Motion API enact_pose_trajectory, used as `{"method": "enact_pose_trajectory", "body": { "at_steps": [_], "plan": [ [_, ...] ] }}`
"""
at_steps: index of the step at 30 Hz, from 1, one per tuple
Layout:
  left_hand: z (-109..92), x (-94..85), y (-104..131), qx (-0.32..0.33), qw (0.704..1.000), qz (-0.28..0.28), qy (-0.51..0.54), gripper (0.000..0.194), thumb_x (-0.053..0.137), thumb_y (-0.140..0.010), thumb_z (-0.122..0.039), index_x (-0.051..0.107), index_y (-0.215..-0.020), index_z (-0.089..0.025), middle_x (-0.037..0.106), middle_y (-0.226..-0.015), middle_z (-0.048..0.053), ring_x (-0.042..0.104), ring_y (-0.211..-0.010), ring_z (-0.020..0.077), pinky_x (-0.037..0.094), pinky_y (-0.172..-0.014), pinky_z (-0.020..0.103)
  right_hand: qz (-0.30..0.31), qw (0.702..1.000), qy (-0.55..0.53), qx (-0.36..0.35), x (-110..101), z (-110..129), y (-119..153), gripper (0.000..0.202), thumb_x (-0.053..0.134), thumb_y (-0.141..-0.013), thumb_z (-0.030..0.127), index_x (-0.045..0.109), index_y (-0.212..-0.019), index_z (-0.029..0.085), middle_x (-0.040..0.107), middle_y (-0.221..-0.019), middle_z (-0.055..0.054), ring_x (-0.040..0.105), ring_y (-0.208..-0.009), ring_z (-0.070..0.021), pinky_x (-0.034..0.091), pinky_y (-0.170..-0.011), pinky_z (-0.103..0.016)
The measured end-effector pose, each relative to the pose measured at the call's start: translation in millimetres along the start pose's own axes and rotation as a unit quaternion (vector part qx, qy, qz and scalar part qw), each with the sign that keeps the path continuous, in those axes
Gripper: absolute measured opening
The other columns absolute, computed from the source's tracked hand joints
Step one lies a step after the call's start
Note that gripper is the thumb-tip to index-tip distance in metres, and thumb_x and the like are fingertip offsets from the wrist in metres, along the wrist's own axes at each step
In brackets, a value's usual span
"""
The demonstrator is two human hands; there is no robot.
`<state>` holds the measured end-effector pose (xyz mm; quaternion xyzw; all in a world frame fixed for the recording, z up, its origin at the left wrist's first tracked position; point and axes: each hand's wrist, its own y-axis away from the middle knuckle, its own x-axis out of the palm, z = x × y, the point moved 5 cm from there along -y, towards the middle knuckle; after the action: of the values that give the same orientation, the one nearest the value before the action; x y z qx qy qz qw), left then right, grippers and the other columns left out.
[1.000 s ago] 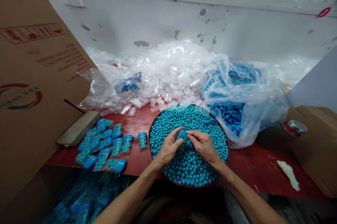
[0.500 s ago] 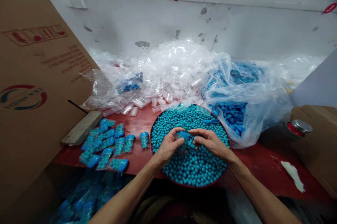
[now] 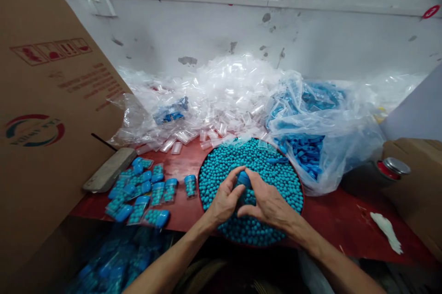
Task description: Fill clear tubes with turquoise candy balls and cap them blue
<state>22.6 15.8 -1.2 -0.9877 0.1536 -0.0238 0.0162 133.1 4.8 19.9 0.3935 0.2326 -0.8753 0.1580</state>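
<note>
Above a round red tray (image 3: 199,183) full of turquoise beads, both hands meet around a small container with a blue cap (image 3: 243,179). My left hand (image 3: 224,198) grips it from the left, fingers and thumb curled round it. My right hand (image 3: 265,197) closes on it from the right, fingertips at the cap and thumb lower down. The container's lower part is partly hidden by the fingers. To the left of the tray, one filled, blue-capped container (image 3: 190,186) stands apart from a group of several similar ones (image 3: 138,188).
Clear empty containers (image 3: 235,96) are heaped behind the tray. A plastic bag of blue caps (image 3: 307,151) lies at the right, near a dark flask (image 3: 390,168). A cardboard box (image 3: 44,100) and a grey block (image 3: 109,170) are at the left. Bagged containers (image 3: 107,262) lie below the table edge.
My right hand has turned and moved inward, closing round the container. The blue cap now stands upright between the fingers. The view has shifted slightly.
</note>
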Motion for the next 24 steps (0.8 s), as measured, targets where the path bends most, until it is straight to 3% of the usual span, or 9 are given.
{"method": "enact_pose_trajectory", "body": {
  "at_steps": [3,8,15,20,24],
  "plan": [
    [3,1.0,2,-0.023,0.999,0.002,0.035,0.037,0.048,-0.078,-0.028,0.041,-0.114,-0.02,0.055,-0.088,0.001,0.048,-0.07,0.0108,0.039,-0.067,0.022,0.015,0.999,0.05,0.006,8,2,3,0.086,0.064,-0.063,0.042,0.021,-0.131,0.011,0.045,-0.116,-0.02,0.052,-0.099,-0.0312,0.049,-0.071,-0.043],
    [5,4.6,4,-0.053,0.995,0.005,0.086,0.033,0.051,-0.076,-0.031,0.041,-0.105,-0.019,0.051,-0.076,-0.002,0.045,-0.061,0.0077,0.036,-0.057,0.018,-0.035,0.998,0.052,-0.002,14,2,-2,0.071,0.06,-0.064,0.033,0.027,-0.123,0.011,0.051,-0.105,-0.017,0.056,-0.089,-0.0279,0.05,-0.067,-0.039],
    [7,9.7,4,-0.078,0.988,-0.036,0.125,0.033,0.055,-0.071,-0.036,0.042,-0.096,-0.019,0.049,-0.067,-0.004,0.044,-0.053,0.0068,0.035,-0.051,0.018,-0.102,0.995,-0.001,-0.013,18,1,2,0.067,0.06,-0.059,0.028,0.03,-0.117,0.017,0.053,-0.099,-0.011,0.058,-0.083,-0.024,0.05,-0.068,-0.036],
    [3,8.4,8,-0.027,0.997,-0.065,0.024,0.024,0.05,-0.076,-0.032,0.045,-0.095,-0.019,0.052,-0.075,-0.001,0.049,-0.067,0.0104,0.039,-0.064,0.021,-0.167,0.986,0.016,-0.002,28,0,12,0.076,0.062,-0.058,0.034,0.023,-0.121,0.014,0.05,-0.105,-0.016,0.058,-0.087,-0.0291,0.05,-0.067,-0.04],
    [2,6.7,4,-0.042,0.999,-0.008,0.024,0.031,0.05,-0.077,-0.03,0.043,-0.105,-0.02,0.053,-0.082,0.0,0.049,-0.072,0.012,0.04,-0.068,0.022,-0.153,0.988,0.017,0.022,30,2,12,0.071,0.059,-0.064,0.03,0.021,-0.123,0.014,0.05,-0.105,-0.017,0.058,-0.085,-0.0277,0.052,-0.063,-0.039]
  ]
}}
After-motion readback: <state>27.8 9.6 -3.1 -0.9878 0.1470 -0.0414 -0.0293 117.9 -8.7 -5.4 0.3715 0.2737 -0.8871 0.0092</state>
